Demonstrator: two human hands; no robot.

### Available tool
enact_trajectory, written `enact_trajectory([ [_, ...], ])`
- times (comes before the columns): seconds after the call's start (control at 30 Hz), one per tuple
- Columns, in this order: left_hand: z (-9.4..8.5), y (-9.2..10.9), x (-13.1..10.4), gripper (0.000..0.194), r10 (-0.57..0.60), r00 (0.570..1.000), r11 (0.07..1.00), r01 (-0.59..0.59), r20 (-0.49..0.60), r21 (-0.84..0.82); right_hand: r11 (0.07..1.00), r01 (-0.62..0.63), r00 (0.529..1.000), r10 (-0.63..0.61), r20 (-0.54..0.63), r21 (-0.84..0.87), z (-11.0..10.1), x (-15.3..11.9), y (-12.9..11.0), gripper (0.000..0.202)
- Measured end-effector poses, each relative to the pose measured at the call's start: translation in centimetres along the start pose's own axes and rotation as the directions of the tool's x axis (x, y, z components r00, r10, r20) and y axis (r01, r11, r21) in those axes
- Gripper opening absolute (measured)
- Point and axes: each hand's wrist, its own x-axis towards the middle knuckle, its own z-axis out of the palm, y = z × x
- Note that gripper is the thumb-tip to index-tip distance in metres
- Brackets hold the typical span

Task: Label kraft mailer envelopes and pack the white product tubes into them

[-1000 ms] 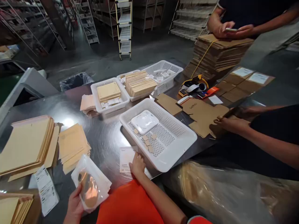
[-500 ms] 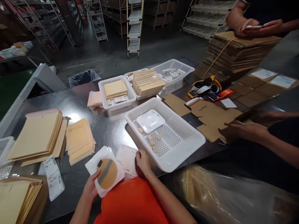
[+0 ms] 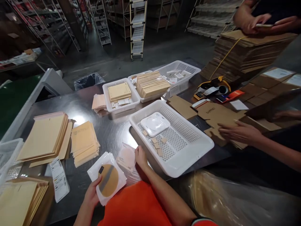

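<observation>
My left hand (image 3: 92, 190) grips a small stack of white square sleeves (image 3: 107, 179), thumb on top; the upper sleeve shows a round tan piece with a grey band and a black label. To its right, my right hand (image 3: 141, 158) has its fingers closed on the edge of a thin, pale translucent packet (image 3: 127, 157) with a faint round shape. The packet lies beside the sleeves, near the table's front edge. Just beyond my right hand, a large white basket (image 3: 192, 163) holds a glossy white square pack (image 3: 155, 124) and several small tan pieces (image 3: 157, 145).
Padded envelopes (image 3: 85, 141), larger envelope stacks (image 3: 44, 135) and a label strip (image 3: 59, 179) lie left. Behind stand smaller baskets (image 3: 122, 108) with envelopes. At right, a co-worker's hand (image 3: 240, 133) touches flat cardboard (image 3: 216, 114); another person holds a phone (image 3: 263, 25).
The packet at my right hand now shows a faint round shape and a different face. The co-worker's hand has shifted left over the cardboard. The whole view has moved slightly.
</observation>
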Motion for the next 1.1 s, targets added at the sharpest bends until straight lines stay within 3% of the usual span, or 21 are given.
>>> enact_trajectory([
  [0.07,0.1,-0.1,0.1,0.044,-0.016,1.000,1.000,0.016,0.007,0.014,0.969,0.231,0.971,-0.225,-0.075,0.085,-1.5,-1.1,-1.7,0.030],
  [0.1,0.4,-0.1,0.2,0.040,-0.031,0.999,0.999,0.030,0.017,0.024,0.904,0.412,0.908,-0.397,-0.133,0.117,-2.2,-1.8,-2.4,0.031],
  [0.13,0.8,-0.2,0.3,0.033,-0.042,0.998,0.999,0.041,0.036,0.030,0.792,0.599,0.797,-0.573,-0.192,0.123,-2.8,-2.6,-3.1,0.031],
  [0.17,1.3,-0.2,0.5,0.026,-0.044,0.997,0.999,0.042,0.065,0.029,0.646,0.756,0.650,-0.724,-0.232,0.102,-3.3,-3.4,-3.5,0.030],
  [0.2,1.9,-0.2,0.6,0.021,-0.038,0.994,0.999,0.036,0.101,0.024,0.500,0.863,0.501,-0.833,-0.236,0.068,-3.7,-4.3,-3.7,0.027],
  [0.23,2.5,-0.1,0.8,0.018,-0.031,0.989,0.999,0.029,0.142,0.018,0.390,0.920,0.389,-0.898,-0.203,0.037,-4.0,-5.0,-3.6,0.023],
  [0.27,3.1,-0.1,0.9,0.017,-0.027,0.983,1.000,0.025,0.181,0.013,0.318,0.948,0.318,-0.935,-0.158,0.021,-4.2,-5.7,-3.4,0.019],
  [0.33,4.0,0.2,1.0,0.013,-0.027,0.972,1.000,0.025,0.234,0.011,0.278,0.960,0.280,-0.958,-0.070,0.031,-4.5,-6.8,-2.4,0.018],
  [0.4,4.5,0.3,1.0,0.014,-0.033,0.969,0.999,0.028,0.244,0.021,0.323,0.943,0.325,-0.946,-0.014,0.074,-4.8,-7.6,-1.3,0.017],
  [0.5,4.9,0.2,1.0,0.016,-0.005,0.967,1.000,0.000,0.254,0.018,0.452,0.865,0.456,-0.889,0.034,0.217,-5.0,-8.4,-0.4,0.011],
  [0.53,5.0,0.0,1.0,0.015,0.006,0.967,1.000,-0.010,0.256,0.017,0.518,0.812,0.530,-0.848,0.034,0.269,-4.8,-8.6,-0.4,0.017],
  [0.6,5.4,-0.4,0.9,0.015,0.029,0.965,0.999,-0.033,0.260,0.011,0.688,0.638,0.731,-0.683,0.011,0.346,-4.2,-8.9,-0.7,0.032],
  [0.67,5.7,-0.7,0.9,0.015,0.060,0.962,0.998,-0.064,0.265,0.006,0.841,0.341,0.926,-0.378,0.007,0.419,-3.2,-9.0,-1.0,0.049],
  [0.7,5.8,-0.8,0.8,0.014,0.093,0.961,0.995,-0.097,0.262,0.002,0.866,0.165,0.976,-0.212,0.047,0.473,-2.7,-8.9,-1.0,0.053],
  [0.73,5.8,-0.8,0.6,0.014,0.132,0.958,0.991,-0.136,0.254,-0.003,0.845,-0.004,0.989,-0.074,0.124,0.534,-2.2,-8.7,-1.0,0.053],
  [0.8,5.7,-0.5,0.3,0.017,0.194,0.956,0.980,-0.200,0.220,0.001,0.701,-0.260,0.955,0.086,0.284,0.664,-1.9,-8.3,-0.7,0.041],
  [0.87,5.5,0.1,-0.2,0.019,0.215,0.963,0.975,-0.222,0.163,0.025,0.502,-0.361,0.933,0.183,0.311,0.786,-2.9,-7.7,-0.3,0.038],
  [0.93,5.1,0.8,-0.7,0.023,0.222,0.968,0.972,-0.229,0.120,0.055,0.392,-0.297,0.935,0.306,0.181,0.871,-5.3,-6.8,-0.3,0.040],
  [1.0,4.8,1.3,-0.9,0.027,0.243,0.963,0.965,-0.252,0.115,0.072,0.439,-0.136,0.940,0.341,-0.024,0.888,-8.9,-5.8,-0.9,0.039],
  [1.07,4.7,1.4,-0.9,0.026,0.219,0.964,0.967,-0.235,0.148,0.095,0.537,0.008,0.967,0.211,-0.143,0.844,-12.7,-4.8,-2.2,0.034],
  [1.1,4.6,1.4,-0.8,0.024,0.191,0.967,0.972,-0.210,0.170,0.107,0.579,0.050,0.987,0.098,-0.130,0.814,-14.3,-4.3,-3.1,0.031],
])
